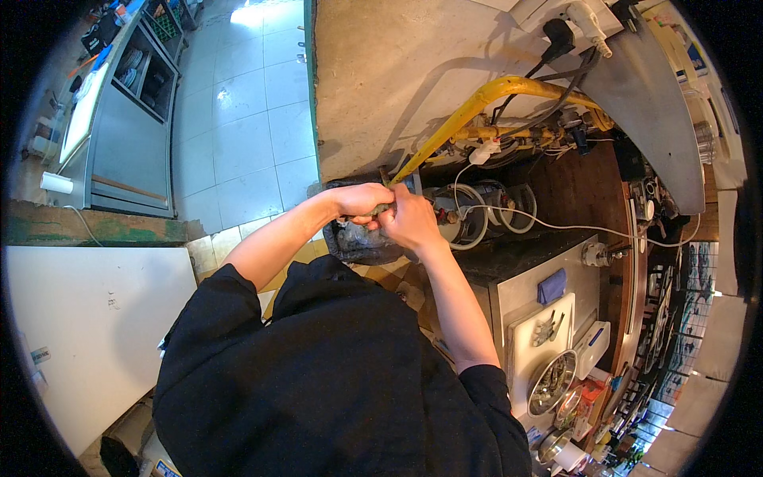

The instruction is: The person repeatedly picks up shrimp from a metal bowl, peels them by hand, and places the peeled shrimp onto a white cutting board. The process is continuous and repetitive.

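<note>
My left hand [363, 201] and my right hand [411, 217] meet in front of me, fingers closed around a small grey shrimp-like thing [381, 209]. Most of it is hidden by the fingers. Below both hands is a bin with a black plastic liner [340, 243], with crumpled, pale contents partly visible. To my right, a white cutting board [521, 352] carries a grey shrimp-like piece [543, 331] and a slim dark tool [557, 325]. On the board's near end rests a steel bowl [530, 393] of grey shrimp [552, 381].
A yellow pipe [477, 110] slopes down the wall just beyond my hands. Hoses [471, 238] and a white cable [554, 226] run to the right. A folded blue cloth [552, 286] lies on the steel counter [506, 292]. Left stands a white panel [101, 322].
</note>
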